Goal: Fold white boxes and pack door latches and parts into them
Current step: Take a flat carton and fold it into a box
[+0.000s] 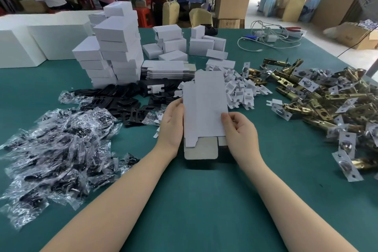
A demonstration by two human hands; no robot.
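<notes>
Both forearms reach in over the green table (pixel 194 200), gripping one flat white box (pixel 204 106).
I note left hand (pixel 170 127) clasping its 9 o'clock edge, right hand (pixel 239 129) pinching the 3 o'clock edge; brass latches (pixel 319 98) at 2 o'clock.

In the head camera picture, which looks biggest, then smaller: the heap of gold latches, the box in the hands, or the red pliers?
1. Heap of gold latches
2. Flat white box, held in both hands
3. Red pliers, though they lie far away, which shrinks them
</notes>
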